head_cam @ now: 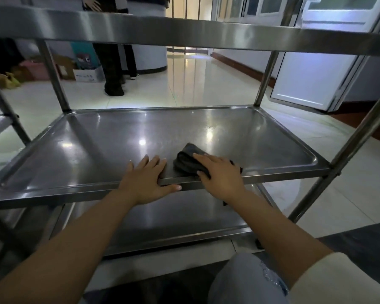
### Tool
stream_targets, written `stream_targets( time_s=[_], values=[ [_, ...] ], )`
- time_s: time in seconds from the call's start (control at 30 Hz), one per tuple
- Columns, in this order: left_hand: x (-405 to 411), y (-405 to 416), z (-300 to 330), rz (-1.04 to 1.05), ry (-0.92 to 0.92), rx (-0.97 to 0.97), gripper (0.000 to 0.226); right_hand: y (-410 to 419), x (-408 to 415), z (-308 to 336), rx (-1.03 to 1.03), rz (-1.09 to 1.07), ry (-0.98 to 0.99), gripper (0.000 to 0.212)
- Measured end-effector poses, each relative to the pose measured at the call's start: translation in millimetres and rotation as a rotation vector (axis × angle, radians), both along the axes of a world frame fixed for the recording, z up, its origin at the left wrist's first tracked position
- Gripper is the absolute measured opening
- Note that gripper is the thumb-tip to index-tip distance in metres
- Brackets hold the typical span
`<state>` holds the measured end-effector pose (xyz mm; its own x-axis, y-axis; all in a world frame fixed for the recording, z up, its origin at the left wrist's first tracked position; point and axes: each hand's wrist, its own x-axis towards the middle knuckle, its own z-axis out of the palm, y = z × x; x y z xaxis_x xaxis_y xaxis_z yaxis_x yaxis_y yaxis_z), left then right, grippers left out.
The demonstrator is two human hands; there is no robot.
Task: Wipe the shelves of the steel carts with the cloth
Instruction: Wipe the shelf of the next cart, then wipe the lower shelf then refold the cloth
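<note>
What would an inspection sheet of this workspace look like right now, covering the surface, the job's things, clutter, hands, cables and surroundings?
Surface: middle shelf of the steel cart, shiny with light reflections; lower shelf beneath it.
Job's things: dark cloth, bunched, lying on the middle shelf near its front edge.
Clutter: nothing seen on the shelves besides the cloth.
Hands: left hand rests flat over the shelf's front edge, fingers straight; right hand presses on the cloth.
Cables: nothing seen.
Surroundings: glossy tiled floor; cardboard boxes at far left; another person's legs beyond the cart; open white door at right.
</note>
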<state>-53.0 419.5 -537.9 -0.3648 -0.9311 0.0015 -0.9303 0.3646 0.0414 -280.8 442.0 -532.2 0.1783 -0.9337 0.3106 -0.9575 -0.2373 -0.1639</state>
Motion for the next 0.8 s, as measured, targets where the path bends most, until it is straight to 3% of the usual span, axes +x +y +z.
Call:
stream_targets(
  time_s=[0.2,0.33,0.43,0.57,0.8],
  values=[
    [21,26,5,-0.065,0.141,-0.092,0.052,31,-16,9,-0.082,0.213,-0.058,0.048],
    [63,54,-10,-0.105,0.219,-0.143,0.061,56,-18,12,-0.168,0.325,-0.173,0.049],
    [86,79,-11,-0.143,0.265,-0.221,0.061,78,-11,4,-0.22,0.441,-0.007,0.051],
    [105,107,-23,-0.236,0.238,-0.406,0.047,95,4,-31,-0.229,0.523,0.314,0.075],
    [127,105,-95,-0.138,0.114,-0.081,0.056,86,31,-84,-0.078,0.473,0.25,0.062]
  ],
)
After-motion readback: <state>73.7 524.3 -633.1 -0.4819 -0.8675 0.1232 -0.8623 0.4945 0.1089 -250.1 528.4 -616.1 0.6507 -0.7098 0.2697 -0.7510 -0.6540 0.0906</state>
